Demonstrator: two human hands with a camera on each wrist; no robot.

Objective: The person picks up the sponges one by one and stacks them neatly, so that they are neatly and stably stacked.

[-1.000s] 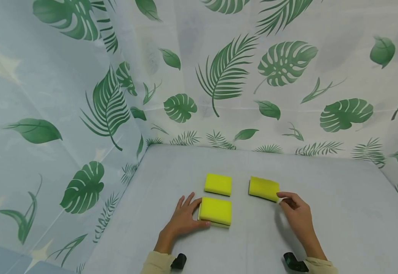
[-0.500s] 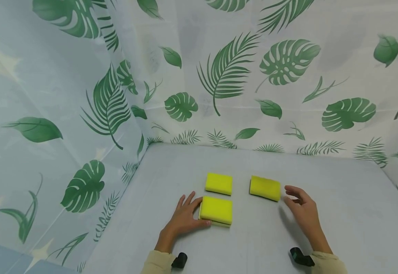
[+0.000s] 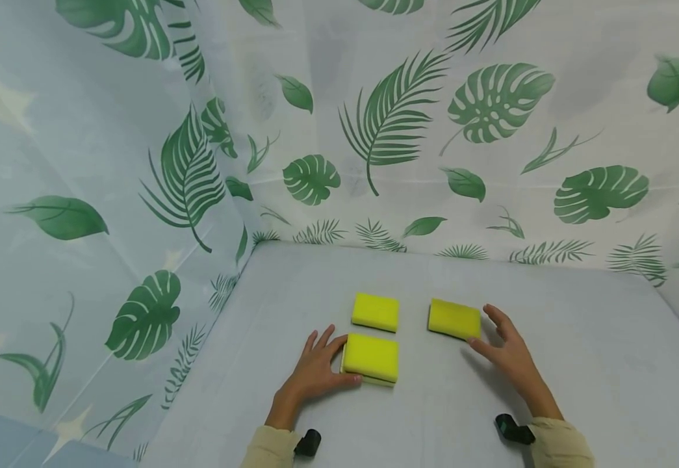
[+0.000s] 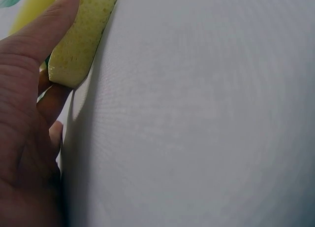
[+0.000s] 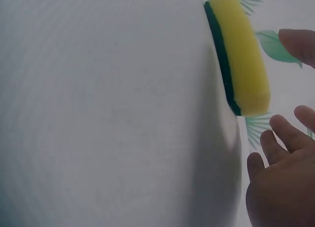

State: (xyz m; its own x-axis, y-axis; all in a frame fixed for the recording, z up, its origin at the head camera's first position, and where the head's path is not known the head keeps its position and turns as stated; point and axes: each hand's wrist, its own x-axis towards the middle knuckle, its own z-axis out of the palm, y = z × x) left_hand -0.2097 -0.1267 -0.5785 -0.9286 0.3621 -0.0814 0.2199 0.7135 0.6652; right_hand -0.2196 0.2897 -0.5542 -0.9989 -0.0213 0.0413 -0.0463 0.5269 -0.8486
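Two sponges lie stacked at the front left: an upper yellow sponge [image 3: 372, 355] and a lower, porous sponge [image 4: 81, 45], its paler edge showing beneath. My left hand [image 3: 314, 372] holds this stack at its left end, thumb along the front side and fingers at the back left. At the right, a yellow sponge [image 3: 455, 318] with a dark green underside [image 5: 224, 57] lies slightly turned on the table. My right hand [image 3: 510, 356] is beside its right end, thumb and fingers spread. In the right wrist view those fingers are apart from the sponge.
Another yellow sponge [image 3: 375, 312] lies just behind the stack. A pale cloth covers the table [image 3: 433, 416], which meets a leaf-patterned curtain [image 3: 397, 214] at the back and left. A small black device [image 3: 513, 429] is worn at the right wrist, another [image 3: 308, 443] at the left.
My right hand first moved away from the right sponge, then came back with thumb and fingers spread wider at its end. My left hand stays on the stack.
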